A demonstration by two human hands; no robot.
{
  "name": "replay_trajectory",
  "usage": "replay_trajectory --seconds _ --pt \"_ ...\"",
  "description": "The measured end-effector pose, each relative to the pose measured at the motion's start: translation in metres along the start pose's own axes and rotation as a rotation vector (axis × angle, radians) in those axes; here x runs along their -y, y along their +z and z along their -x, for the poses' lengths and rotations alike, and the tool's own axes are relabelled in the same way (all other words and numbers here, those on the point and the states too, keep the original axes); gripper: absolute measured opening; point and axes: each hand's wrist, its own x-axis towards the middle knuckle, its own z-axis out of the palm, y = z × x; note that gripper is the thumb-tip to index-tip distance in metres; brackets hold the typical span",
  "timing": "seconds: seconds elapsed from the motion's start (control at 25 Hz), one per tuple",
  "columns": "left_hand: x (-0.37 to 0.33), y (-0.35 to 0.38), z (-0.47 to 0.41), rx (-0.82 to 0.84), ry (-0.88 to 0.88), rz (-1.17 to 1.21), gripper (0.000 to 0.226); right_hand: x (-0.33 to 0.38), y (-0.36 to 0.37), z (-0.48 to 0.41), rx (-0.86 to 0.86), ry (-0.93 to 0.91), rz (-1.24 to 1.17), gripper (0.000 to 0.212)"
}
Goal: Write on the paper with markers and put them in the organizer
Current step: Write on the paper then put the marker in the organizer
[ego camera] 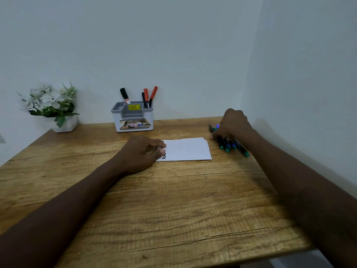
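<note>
Person in view only as two arms & hands. L forearm (pixel 73 196) enters frame from approx 8 o'clock, R forearm (pixel 301 175) from approx 4 o'clock. Both are bare skin from frame edge to the wrists. L hand (pixel 142 152) sits near frame centre, back of hand & knuckles visible. At its 3 o'clock edge are two small pale spots, one greyish, one pinkish-white, prob. fingernails but too small to be sure. R hand (pixel 232 123) is at approx 2 o'clock, showing back & knuckle ridge, slightly blurred.
</note>
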Motion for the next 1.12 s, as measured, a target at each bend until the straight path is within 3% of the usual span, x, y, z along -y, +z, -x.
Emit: replay_trajectory --seconds 0.24,0.44,0.64,0.76,0.92,1.04,1.12 --pt "-0.001 -0.001 0.000 0.001 0.005 0.007 0.029 0.012 -0.001 0.006 0.000 -0.059 0.075 0.041" --pt "-0.001 -0.001 0.000 0.006 0.002 -0.002 0.030 0.012 -0.004 0.009 0.099 -0.007 -0.036 0.023" --pt "-0.002 -0.002 0.000 0.000 -0.004 -0.014 0.031 0.014 -0.006 0.014 -0.016 -0.031 -0.136 0.036" --pt "-0.001 -0.003 0.001 -0.027 -0.032 -0.001 0.034 0.026 -0.009 0.020 -0.030 -0.115 -0.318 0.031" --pt "-0.009 -0.006 0.003 -0.237 -0.066 0.021 0.041 0.055 -0.009 0.035 0.119 -0.288 -0.423 0.032" --pt "-0.011 -0.010 0.003 -0.329 0.020 -0.003 0.054 0.079 -0.010 0.051 0.345 -0.461 -0.444 0.027" --pt "-0.005 -0.011 0.001 -0.354 0.091 -0.038 0.049 0.094 -0.010 0.058 0.478 -0.557 -0.462 0.026"
